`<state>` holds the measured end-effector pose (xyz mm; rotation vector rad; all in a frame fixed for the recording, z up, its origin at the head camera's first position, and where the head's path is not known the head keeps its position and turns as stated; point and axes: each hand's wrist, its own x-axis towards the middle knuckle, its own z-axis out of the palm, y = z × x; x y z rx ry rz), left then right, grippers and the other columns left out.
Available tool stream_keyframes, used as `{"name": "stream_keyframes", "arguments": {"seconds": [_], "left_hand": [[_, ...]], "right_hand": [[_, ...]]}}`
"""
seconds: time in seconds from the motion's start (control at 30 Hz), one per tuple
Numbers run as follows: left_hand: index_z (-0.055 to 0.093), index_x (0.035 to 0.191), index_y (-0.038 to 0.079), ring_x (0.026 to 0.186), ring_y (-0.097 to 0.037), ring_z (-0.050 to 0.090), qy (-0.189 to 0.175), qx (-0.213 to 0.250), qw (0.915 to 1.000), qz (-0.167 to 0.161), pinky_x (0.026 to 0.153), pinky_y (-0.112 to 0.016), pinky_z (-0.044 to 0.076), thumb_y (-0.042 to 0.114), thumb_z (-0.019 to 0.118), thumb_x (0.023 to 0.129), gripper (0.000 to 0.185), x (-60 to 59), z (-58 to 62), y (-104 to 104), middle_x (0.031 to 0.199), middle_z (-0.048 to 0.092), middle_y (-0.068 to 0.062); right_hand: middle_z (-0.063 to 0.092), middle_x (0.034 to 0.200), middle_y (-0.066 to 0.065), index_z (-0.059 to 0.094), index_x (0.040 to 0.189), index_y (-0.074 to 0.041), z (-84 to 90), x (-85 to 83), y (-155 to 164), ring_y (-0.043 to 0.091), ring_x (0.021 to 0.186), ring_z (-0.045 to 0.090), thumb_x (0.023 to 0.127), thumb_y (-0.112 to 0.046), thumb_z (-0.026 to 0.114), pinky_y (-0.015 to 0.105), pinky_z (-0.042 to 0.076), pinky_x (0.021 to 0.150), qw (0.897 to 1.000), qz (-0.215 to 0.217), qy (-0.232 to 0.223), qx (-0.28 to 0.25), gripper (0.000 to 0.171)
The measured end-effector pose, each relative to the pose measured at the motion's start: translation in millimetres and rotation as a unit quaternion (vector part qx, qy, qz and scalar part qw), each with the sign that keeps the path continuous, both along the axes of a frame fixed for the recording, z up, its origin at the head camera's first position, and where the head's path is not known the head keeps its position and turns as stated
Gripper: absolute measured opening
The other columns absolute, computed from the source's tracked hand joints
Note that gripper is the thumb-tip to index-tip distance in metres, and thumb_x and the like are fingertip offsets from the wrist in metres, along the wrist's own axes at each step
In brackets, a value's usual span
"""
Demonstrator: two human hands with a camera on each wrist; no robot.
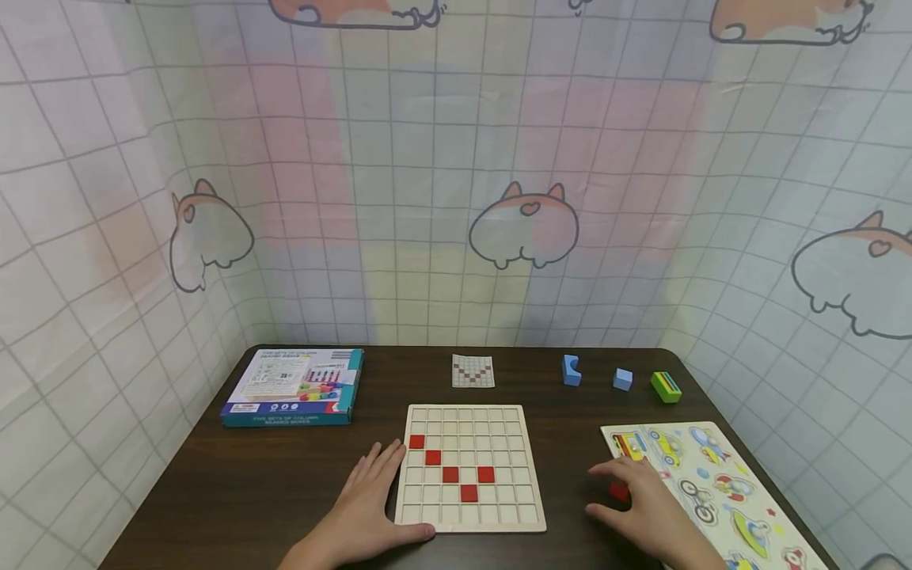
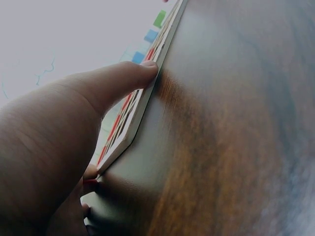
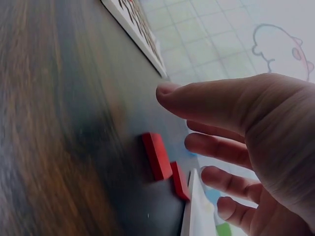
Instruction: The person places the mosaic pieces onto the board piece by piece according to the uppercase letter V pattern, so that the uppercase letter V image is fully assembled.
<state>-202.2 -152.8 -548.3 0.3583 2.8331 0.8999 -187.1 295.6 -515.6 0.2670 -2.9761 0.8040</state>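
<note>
A flat boxed game (image 1: 294, 386) is lying at the far left of the dark table (image 1: 235, 491), well apart from everything else. Nearer the middle, the left hand (image 1: 370, 495) is resting flat on the table, its fingers straight and relaxed, pressing against the left edge of the grid board (image 1: 470, 518); the left wrist view is showing one fingertip touching that edge. Five red tiles (image 1: 450, 474) are sitting in the board's squares, forming a slanting line with a short upturn. Beyond the board, a small pattern card (image 1: 473, 370) is lying flat near the far edge. Farther right, two blue blocks (image 1: 571, 370) and a green block (image 1: 666, 387) are standing in a row. Toward the near right, the right hand (image 1: 644, 507) is hovering over loose red tiles (image 3: 157, 155) on the table, its fingers spread and slightly bent, grasping nothing. These tiles are lying just beside the left edge of the picture puzzle (image 1: 720, 475), which is occupying the right corner.
</note>
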Motion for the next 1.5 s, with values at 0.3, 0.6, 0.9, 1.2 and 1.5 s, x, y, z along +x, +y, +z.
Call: {"name": "stream_keyframes", "arguments": {"seconds": [0.3,0.6,0.9,1.2,1.5], "left_hand": [[0.031,0.177,0.016,0.174,-0.043,0.014,-0.005,0.002,1.0,0.003,0.137,-0.073,0.014,0.09,0.083,0.07,0.14,0.4,0.9,0.8,0.184,0.03,-0.008],[0.031,0.177,0.015,0.174,-0.043,0.014,0.0,0.002,1.0,-0.001,0.137,-0.073,0.015,0.091,0.082,0.071,0.14,1.1,2.0,0.7,0.184,0.03,-0.008],[0.029,0.177,0.015,0.174,-0.042,0.013,0.0,0.002,1.0,-0.004,0.137,-0.073,0.015,0.093,0.081,0.071,0.141,2.4,3.5,0.0,0.185,0.029,-0.008],[0.029,0.178,0.017,0.174,-0.042,0.013,0.001,-0.001,1.0,-0.003,0.137,-0.073,0.015,0.094,0.08,0.071,0.141,0.8,0.4,0.3,0.185,0.028,-0.007],[0.03,0.177,0.016,0.174,-0.042,0.014,0.0,0.001,1.0,-0.003,0.137,-0.073,0.015,0.094,0.08,0.071,0.141,1.2,0.8,0.2,0.185,0.029,-0.007]], "right_hand": [[0.075,0.124,0.0,0.082,0.117,-0.022,-0.9,-4.1,12.7,0.027,0.116,0.063,0.086,-0.04,0.097,0.055,0.054,0.099,0.998,-0.055,-0.017,0.041,0.039],[0.078,0.117,-0.002,0.085,0.109,-0.022,-0.4,-3.4,12.0,0.024,0.111,0.063,0.088,-0.04,0.095,0.053,0.054,0.097,0.996,-0.065,-0.019,0.053,0.029],[0.078,0.114,-0.003,0.084,0.104,-0.027,-3.1,-1.6,10.0,0.02,0.106,0.062,0.092,-0.032,0.092,0.048,0.054,0.094,0.998,-0.051,0.005,0.046,0.016],[0.076,0.113,-0.002,0.086,0.105,-0.025,-2.5,-2.1,17.3,0.027,0.105,0.064,0.089,-0.031,0.095,0.056,0.056,0.087,0.994,-0.063,0.031,0.088,0.019],[0.075,0.111,-0.003,0.085,0.101,-0.025,-5.0,-3.5,6.1,0.021,0.1,0.059,0.087,-0.029,0.096,0.046,0.052,0.085,0.994,-0.043,0.033,0.092,0.018]]}}
